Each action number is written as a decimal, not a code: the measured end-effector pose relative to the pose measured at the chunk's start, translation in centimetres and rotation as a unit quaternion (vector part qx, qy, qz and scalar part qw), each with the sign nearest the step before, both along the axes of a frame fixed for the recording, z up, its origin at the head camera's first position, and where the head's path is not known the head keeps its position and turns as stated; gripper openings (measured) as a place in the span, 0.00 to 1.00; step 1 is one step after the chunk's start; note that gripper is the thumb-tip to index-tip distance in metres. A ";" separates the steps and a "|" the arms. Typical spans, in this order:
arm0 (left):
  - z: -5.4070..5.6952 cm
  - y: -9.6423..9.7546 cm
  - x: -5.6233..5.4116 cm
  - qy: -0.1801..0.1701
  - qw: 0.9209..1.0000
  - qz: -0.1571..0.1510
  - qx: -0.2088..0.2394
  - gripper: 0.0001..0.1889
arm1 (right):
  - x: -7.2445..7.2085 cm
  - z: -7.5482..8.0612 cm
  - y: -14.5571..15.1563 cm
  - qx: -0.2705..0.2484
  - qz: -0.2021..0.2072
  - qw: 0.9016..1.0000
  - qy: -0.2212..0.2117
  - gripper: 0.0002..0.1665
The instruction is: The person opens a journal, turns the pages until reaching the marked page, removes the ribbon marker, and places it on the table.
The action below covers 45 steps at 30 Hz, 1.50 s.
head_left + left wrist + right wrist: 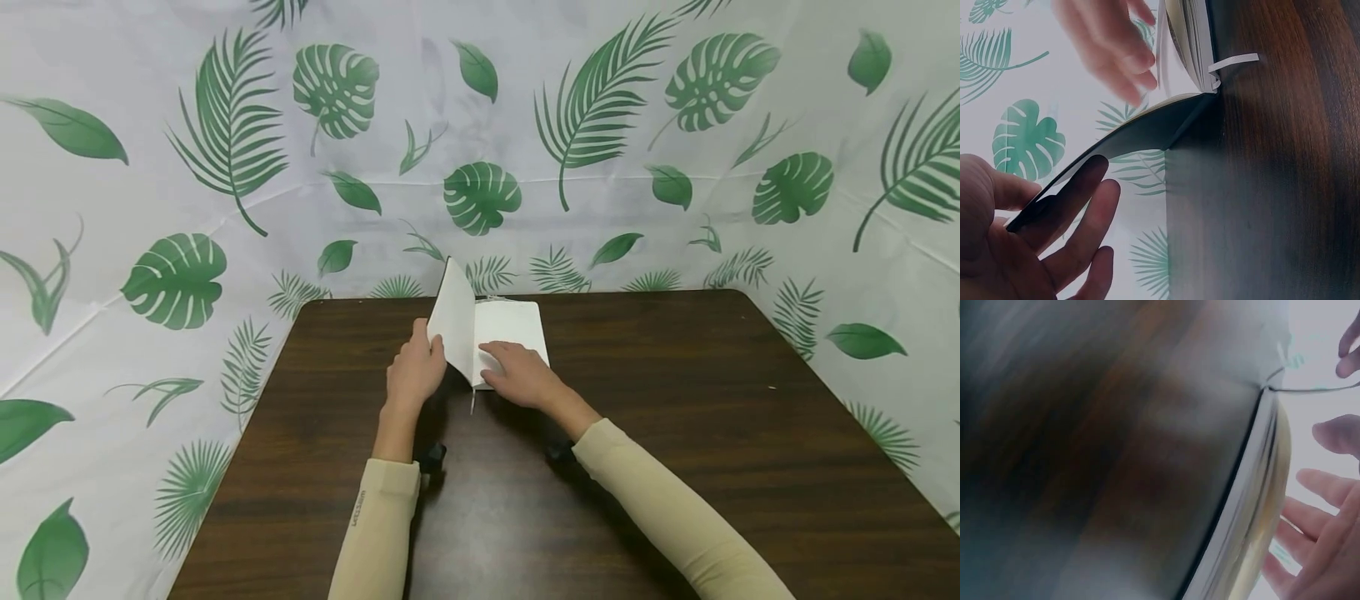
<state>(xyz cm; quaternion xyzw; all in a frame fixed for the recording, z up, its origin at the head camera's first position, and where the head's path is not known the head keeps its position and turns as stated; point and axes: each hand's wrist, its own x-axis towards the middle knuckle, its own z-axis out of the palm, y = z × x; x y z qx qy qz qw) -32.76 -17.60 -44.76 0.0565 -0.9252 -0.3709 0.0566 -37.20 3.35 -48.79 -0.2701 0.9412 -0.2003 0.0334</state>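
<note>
"Head view, near side first: what to meet?"

"Two pale sleeves [386, 517], reaching in over the bench [675, 417]. Next, by the wrists, small dark pieces [432, 458], too dim to identify."

"And past those?"

"Find the left grip [416, 371] clamped on a raised notebook cover [1154, 128], pinching with thumb on one face and fingers on the other, to go by the left wrist view. Find the right grip [521, 375] over the flat right half, fingers loosely apart, holding nothing. Cannot tell about contact below."

"Where to look for the notebook [517, 321] itself?"

"Close to the far edge of the bench, a little left of that edge's middle, well apart from the far right corner. Note the left half tilted up, the right lying flat, and a thin pale ribbon [473, 402] trailing from the fold toward the near side."

"How to judge the handling?"

"Likely light, with a stiffish cover, yet visibly bowed. Expect soft, thin pages [1196, 37], probably easy to crease."

"Best hold?"

"Take the cover by its outer edge. For lifting the whole, clasp both covers together, never just loose leaves."

"Farthest off?"

"Only a white backdrop [510, 108] with green leaf prints, beyond the far edge."
</note>
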 end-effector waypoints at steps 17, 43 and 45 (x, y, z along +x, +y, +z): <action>-0.2 -0.4 0.0 -0.009 1.000 -0.010 0.006 0.23 | -1.1 -0.1 3.7 0.079 0.050 0.995 -0.022 0.35; -0.4 -0.3 -0.1 -0.015 1.000 -0.017 0.015 0.25 | 0.3 1.1 3.9 -0.068 -0.117 0.986 0.100 0.66; -0.4 -0.4 -0.1 -0.012 1.000 -0.018 0.018 0.24 | 0.3 1.2 3.5 -0.119 -0.135 0.983 0.044 0.66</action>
